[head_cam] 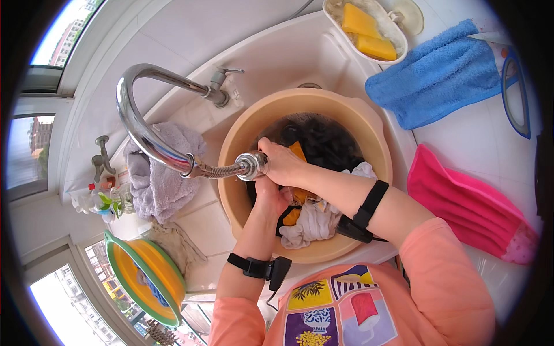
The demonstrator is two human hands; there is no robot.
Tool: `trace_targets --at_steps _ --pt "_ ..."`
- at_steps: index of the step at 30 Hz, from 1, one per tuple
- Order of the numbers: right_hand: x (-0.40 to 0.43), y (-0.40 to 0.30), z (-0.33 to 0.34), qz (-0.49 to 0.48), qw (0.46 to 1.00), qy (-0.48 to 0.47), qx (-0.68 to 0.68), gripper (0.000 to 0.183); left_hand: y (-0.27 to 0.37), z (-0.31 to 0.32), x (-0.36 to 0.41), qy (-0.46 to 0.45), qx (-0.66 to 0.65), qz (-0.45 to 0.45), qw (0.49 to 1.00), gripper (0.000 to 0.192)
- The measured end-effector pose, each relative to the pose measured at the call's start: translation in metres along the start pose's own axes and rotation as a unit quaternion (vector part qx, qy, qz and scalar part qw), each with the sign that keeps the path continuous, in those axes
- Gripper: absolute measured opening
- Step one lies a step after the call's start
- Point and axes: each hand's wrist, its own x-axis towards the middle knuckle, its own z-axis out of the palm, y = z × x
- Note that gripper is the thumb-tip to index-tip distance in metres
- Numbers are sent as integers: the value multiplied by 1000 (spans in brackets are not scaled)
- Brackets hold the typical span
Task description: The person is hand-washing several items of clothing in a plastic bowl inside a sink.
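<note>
In a round beige plastic basin (pixel 229 142) in the sink lie dark wet clothes (pixel 322 138) in water, with white cloth (pixel 311 220) and orange-yellow cloth (pixel 298 151) nearer me. My right hand (pixel 283 162) is above the basin, close against the chrome faucet head (pixel 253 165), which covers part of its fingers. Just below that head is my left hand (pixel 272 194), close to my right hand, its fingertips partly hidden. Whether either hand grips the faucet head or cloth I cannot tell.
The curved chrome faucet (pixel 134 125) arches over the basin's left side. A grey towel (pixel 166 173) and green-yellow tub (pixel 171 264) are at left. A soap dish (pixel 331 21), a blue towel (pixel 437 73), blue-handled scissors (pixel 505 93) and pink cloth (pixel 463 207) lie right.
</note>
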Motion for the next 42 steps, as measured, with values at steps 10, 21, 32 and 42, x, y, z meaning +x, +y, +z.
trace_targets --at_steps 10,21,32,42 --pt "-38 -9 22 -188 980 47 -55 33 6 -45 26 -95 18 195 976 32" --pt "5 16 -22 38 994 102 8 26 1 0 -1 65 144 42 987 31" --pt "-18 8 12 -128 990 61 -13 32 -12 16 9 54 -108 64 991 32" --pt "2 14 -25 189 940 29 283 21 1 -1 -12 -10 149 101 984 25"
